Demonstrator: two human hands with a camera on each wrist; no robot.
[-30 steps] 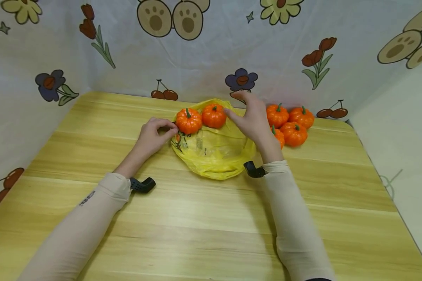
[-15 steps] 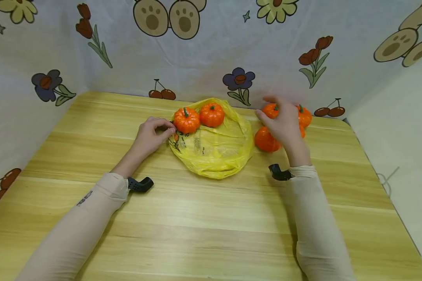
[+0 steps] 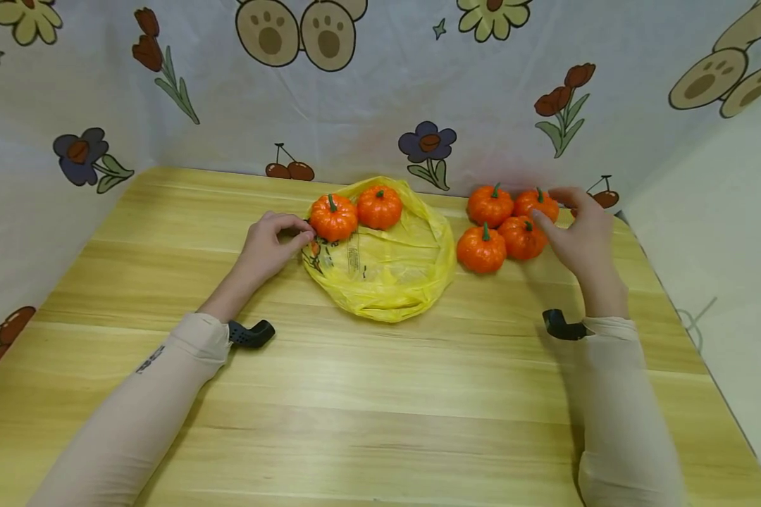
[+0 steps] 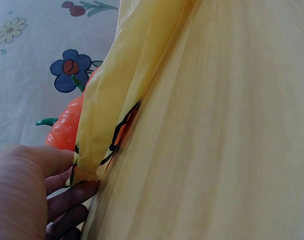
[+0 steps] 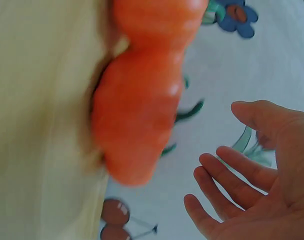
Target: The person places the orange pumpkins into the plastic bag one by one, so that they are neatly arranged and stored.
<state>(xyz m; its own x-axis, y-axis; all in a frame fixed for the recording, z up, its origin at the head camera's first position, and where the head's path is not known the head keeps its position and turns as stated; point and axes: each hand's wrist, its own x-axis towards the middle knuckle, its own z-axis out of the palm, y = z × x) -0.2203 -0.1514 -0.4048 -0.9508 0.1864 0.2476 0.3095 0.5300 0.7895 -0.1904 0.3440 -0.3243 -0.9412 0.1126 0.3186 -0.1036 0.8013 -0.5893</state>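
Observation:
My left hand [image 3: 269, 246] pinches the left rim of a yellow plastic bag [image 3: 393, 282] between thumb and fingers; the left wrist view shows the bag's edge [image 4: 109, 110] in that pinch. Inside the bag's opening sit two small orange pumpkins with green stems, a left one [image 3: 333, 217] and a right one [image 3: 380, 208]. To the bag's right, several more pumpkins [image 3: 481, 249] stand in a cluster. My right hand [image 3: 586, 232] is at the right side of that cluster, thumb and fingers spread, nothing between them. In the right wrist view its fingers are apart from the pumpkins [image 5: 137, 110].
A wood-grain table [image 3: 387, 408] carries everything. Behind it hangs a pale cloth [image 3: 349, 105] printed with flowers, cherries and paws, close behind the pumpkins. A black curved piece [image 3: 564, 325] sticks out at each wrist.
My right hand has moved right, from above the bag across the loose pumpkins to their far side, uncovering the cluster. The left hand keeps its pinch on the bag; both pumpkins inside stay put.

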